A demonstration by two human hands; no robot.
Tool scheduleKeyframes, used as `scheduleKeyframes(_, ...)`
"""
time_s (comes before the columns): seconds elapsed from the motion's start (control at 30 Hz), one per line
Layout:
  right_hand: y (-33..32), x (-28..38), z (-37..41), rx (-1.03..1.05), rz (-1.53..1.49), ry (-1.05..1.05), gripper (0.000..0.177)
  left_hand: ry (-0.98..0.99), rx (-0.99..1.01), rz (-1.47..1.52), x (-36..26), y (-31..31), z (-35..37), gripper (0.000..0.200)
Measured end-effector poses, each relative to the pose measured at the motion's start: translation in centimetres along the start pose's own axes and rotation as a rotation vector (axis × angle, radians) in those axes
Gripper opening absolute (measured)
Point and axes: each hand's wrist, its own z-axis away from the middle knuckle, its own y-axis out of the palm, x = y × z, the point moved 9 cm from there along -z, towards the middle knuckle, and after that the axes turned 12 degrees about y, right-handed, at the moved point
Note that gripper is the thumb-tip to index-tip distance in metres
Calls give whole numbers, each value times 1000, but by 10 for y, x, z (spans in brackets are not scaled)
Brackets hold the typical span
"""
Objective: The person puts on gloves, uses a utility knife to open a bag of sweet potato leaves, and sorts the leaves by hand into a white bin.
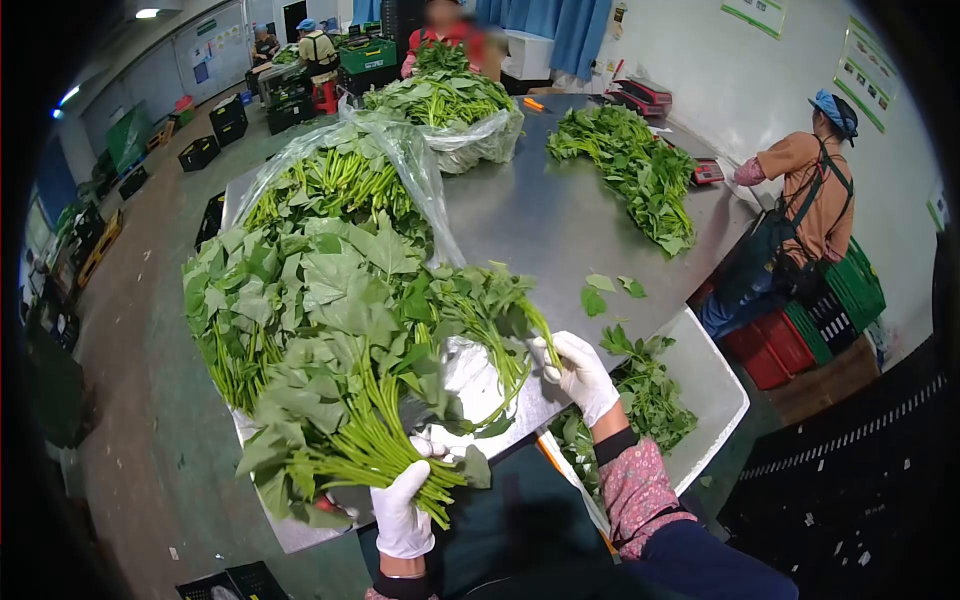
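A: Where are the hands at this moment?

B: The left hand [402,518], in a white glove, is closed around the stems of a thick bunch of green leafy stalks [340,400] at the near edge of the grey steel table [560,220]. The right hand [582,375], also gloved, pinches a small sprig of the same greens [490,310] just beside the bunch.

A: What could go wrong?

B: I think the stem ends hang over the table edge. With a weak grip they may slide to the floor. The sprig also looks tangled in the leaves, so a hard pull may tear them.
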Motion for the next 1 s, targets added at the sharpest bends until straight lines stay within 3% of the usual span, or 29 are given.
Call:
scheduleKeyframes(0.03,3,3,8,-46,-54,-12,14,31,-6,-64,-5,2,1,23)
scheduleKeyframes(0.13,-18,-13,-4,-150,167,78,12,96,-11,-212,-10,5,4,21)
scheduleKeyframes(0.17,-32,-16,-14,-214,520,145,12,102,2,-234,-9,7,3,21)
scheduleKeyframes(0.27,-57,-2,-13,-450,612,56,12,100,-5,-239,0,3,1,21)
scheduleKeyframes(0.4,3,51,31,-679,1176,-486,16,87,-93,-260,15,-8,0,17)
scheduleKeyframes(0.43,7,42,29,-578,913,-219,18,92,-98,-270,17,-11,-2,17)
scheduleKeyframes(0.53,-7,30,4,-749,1769,-299,19,126,-109,-303,16,-10,0,13)
scheduleKeyframes(0.63,1,54,11,-876,1724,-480,18,144,-141,-327,17,-12,-2,13)
scheduleKeyframes(0.73,-10,73,18,-852,1271,-458,21,175,-154,-370,15,-13,-2,14)
scheduleKeyframes(0.87,-4,55,19,-411,271,-251,14,221,-218,-310,13,-10,-2,9)
scheduleKeyframes(0.9,-16,38,6,-324,154,-250,15,230,-208,-309,12,-9,-2,8)
scheduleKeyframes(0.93,-36,6,-9,-253,-49,-42,20,241,-194,-309,10,-7,-3,7)
scheduleKeyframes(1.0,-15,0,-3,-119,-101,-51,24,248,-214,-329,7,-2,-4,5)
